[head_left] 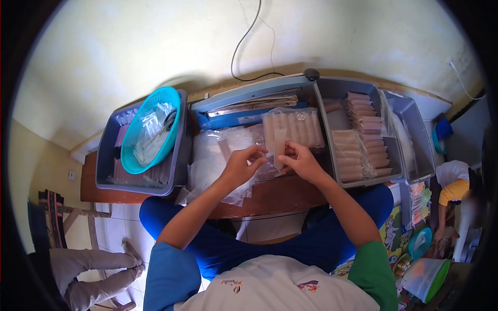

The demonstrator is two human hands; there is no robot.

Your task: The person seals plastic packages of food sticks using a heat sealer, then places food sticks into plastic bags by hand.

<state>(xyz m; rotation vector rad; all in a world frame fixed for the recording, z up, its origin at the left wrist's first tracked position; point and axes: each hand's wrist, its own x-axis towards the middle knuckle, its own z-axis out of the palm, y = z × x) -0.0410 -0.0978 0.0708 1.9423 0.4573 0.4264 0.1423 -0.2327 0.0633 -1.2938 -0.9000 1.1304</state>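
Observation:
Over the middle of the wooden table, my right hand point(298, 159) pinches a slim, pale pinkish stick-shaped packet point(279, 142), held upright. Just left of it, my left hand point(246, 163) has its thumb and fingertips curved toward each other with a gap between them; nothing clear shows in it. Behind the hands lies a clear bag of similar pinkish packets point(303, 126) in a row. Flat clear plastic bags point(210, 160) are spread under and left of my left hand.
A grey tub point(179, 155) with a turquoise basket point(174, 140) stands left. Right is a grey crate point(358, 183) of stacked packets, beside another grey bin point(423, 155). A long sealer-like device point(249, 92) lies behind. People are at lower left point(93, 269) and far right point(452, 181).

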